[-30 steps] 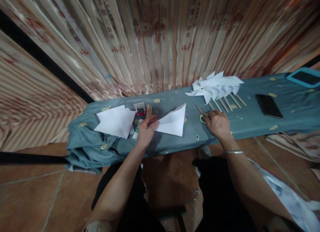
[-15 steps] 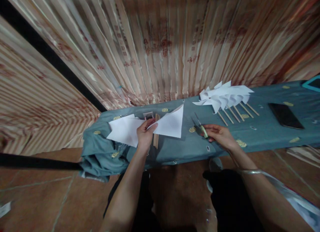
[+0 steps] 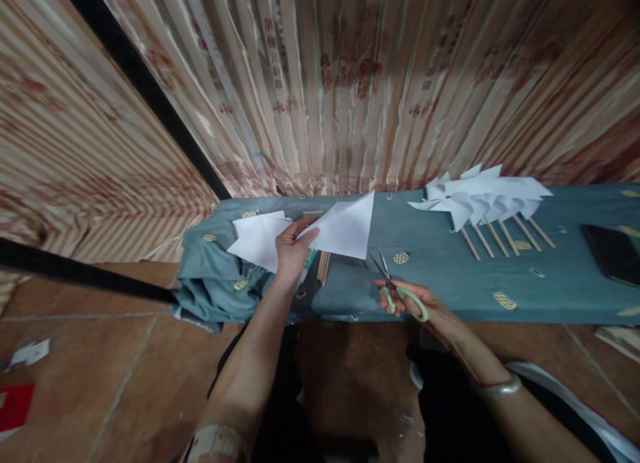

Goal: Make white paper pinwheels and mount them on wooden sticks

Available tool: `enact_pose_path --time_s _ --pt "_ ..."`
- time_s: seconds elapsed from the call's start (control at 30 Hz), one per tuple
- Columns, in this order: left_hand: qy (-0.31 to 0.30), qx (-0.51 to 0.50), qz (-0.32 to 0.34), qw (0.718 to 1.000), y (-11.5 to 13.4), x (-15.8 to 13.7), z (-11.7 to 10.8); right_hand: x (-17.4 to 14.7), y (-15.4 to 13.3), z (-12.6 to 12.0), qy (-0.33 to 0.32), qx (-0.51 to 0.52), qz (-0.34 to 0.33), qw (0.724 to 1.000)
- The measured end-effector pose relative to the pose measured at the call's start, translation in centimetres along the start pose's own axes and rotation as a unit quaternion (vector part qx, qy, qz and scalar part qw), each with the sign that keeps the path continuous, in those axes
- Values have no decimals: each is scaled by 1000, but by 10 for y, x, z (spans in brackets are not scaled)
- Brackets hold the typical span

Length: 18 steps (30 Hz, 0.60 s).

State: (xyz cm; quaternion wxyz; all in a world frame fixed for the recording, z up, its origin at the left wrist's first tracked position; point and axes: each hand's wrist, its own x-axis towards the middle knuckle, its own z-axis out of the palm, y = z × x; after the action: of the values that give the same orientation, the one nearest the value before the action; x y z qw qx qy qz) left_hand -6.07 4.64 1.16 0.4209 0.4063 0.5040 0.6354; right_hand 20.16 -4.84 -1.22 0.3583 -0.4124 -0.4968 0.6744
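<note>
My left hand (image 3: pixel 294 246) pinches a folded sheet of white paper (image 3: pixel 345 228), which it holds above the cloth-covered bench. More white paper (image 3: pixel 257 240) lies to the left of that hand. In my right hand (image 3: pixel 417 302) is a pair of scissors (image 3: pixel 390 283) with pale green handles; the blades are parted and point up and left, just short of the held sheet. Several wooden sticks (image 3: pixel 324 268) lie beneath the paper, partly hidden. To the right, several white paper pinwheels (image 3: pixel 485 196) on sticks lie in an overlapping row.
The bench has a grey-green cloth (image 3: pixel 370 286) with yellow patterns. A dark phone (image 3: pixel 610 253) lies at its right. Behind hangs a pleated striped curtain (image 3: pixel 340 116), crossed at left by a dark pole (image 3: pixel 145 96). A red item (image 3: pixel 15 406) is on the tiled floor.
The scissors have turned in my right hand, now blades forward and parted, and sit lower and nearer the paper's edge. My left hand keeps the sheet. The view has shifted left.
</note>
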Motion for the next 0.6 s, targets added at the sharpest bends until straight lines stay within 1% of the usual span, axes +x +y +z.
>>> enact_pose_path --time_s 0.13,0.33,0.6 --pt "-8 5 -3 1000 -1 -2 4 2 2 -1 -5 -53 10 999" --pt "-32 -5 -5 999 -6 -5 8 3 2 2 2 -43 7 999" --pt "-43 11 -15 999 -8 -8 11 3 2 4 11 -45 10 999"
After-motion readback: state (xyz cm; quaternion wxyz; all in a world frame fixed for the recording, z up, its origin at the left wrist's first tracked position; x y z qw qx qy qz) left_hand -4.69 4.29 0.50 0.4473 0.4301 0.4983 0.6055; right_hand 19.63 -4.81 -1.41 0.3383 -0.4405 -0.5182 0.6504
